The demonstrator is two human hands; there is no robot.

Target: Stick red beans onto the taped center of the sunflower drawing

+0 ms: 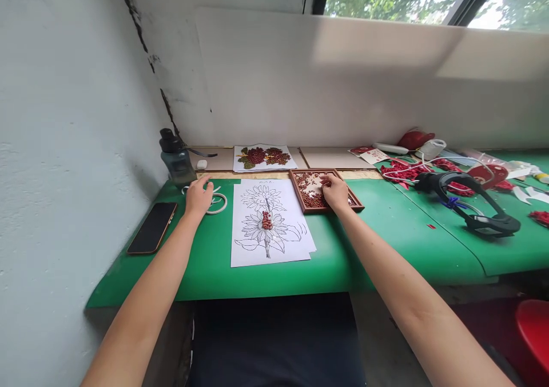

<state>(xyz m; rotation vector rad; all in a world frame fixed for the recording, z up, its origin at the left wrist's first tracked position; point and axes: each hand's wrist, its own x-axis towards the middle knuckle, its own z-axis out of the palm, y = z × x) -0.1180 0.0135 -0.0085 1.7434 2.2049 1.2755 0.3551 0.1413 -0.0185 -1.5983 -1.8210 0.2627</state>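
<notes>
A white sheet with a line drawing of sunflowers (270, 224) lies on the green table (386, 232) in front of me. A small patch of red beans (266, 220) covers the centre of the lower flower. My right hand (335, 191) rests in a shallow brown tray (302, 198) of red beans, fingers curled into the beans as if pinching some. My left hand (198, 195) lies on the table to the left of the sheet, fingers bent over a white ring-shaped thing (218, 204).
A dark phone (152, 227) lies at the left edge. A dark water bottle (175, 158) stands in the corner. A finished bean picture (262, 157) lies behind the sheet. Black headgear (476, 204), white cord and red scraps (407, 172) lie to the right. A red stool (534, 330) stands at lower right.
</notes>
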